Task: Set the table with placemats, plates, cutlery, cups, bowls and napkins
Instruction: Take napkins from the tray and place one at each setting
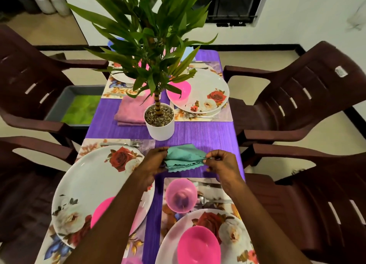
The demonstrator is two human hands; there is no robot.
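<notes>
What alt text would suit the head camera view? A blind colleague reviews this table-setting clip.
Two hands, left and right, pinch the ends of a teal napkin above a purple tablecloth. Around them lie floral plates, pink bowls, a pink cup and a fork. A potted plant stands mid-table beside a folded pink napkin.

Four plates, four chairs, two forks, two napkins, one potted plant.

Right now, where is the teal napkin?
The teal napkin is held between both hands, left hand and right hand, over the purple tablecloth, just in front of the white plant pot.
</notes>
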